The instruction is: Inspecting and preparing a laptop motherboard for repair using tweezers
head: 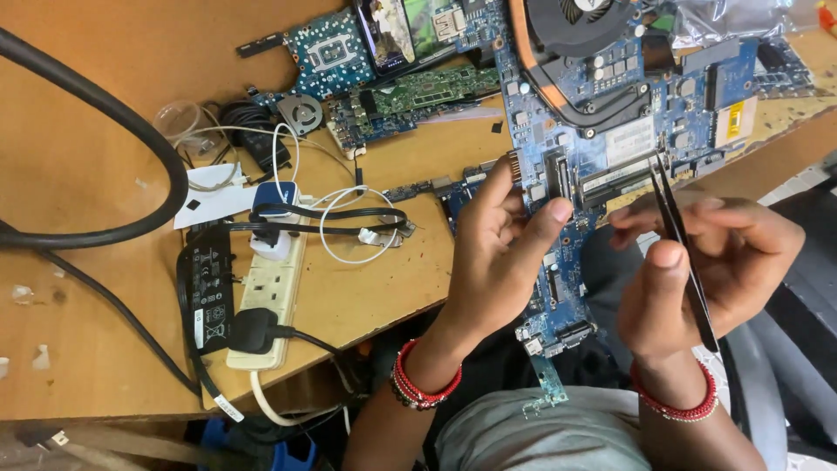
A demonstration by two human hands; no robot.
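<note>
A large blue laptop motherboard [610,113] with a black fan and copper heat pipe lies across the table edge toward my lap. My left hand [501,253] grips its lower left part, thumb pressed on top near a black slot. My right hand [706,262] holds black tweezers [684,253], their tips pointing up at the board near a long memory slot. Both wrists wear red bead bracelets.
A white power strip [266,292] with black plugs and a black adapter [209,296] sits left. Smaller circuit boards [392,96], a small fan [301,113], white cables and a thick black hose [131,122] lie on the brown wooden table [78,340].
</note>
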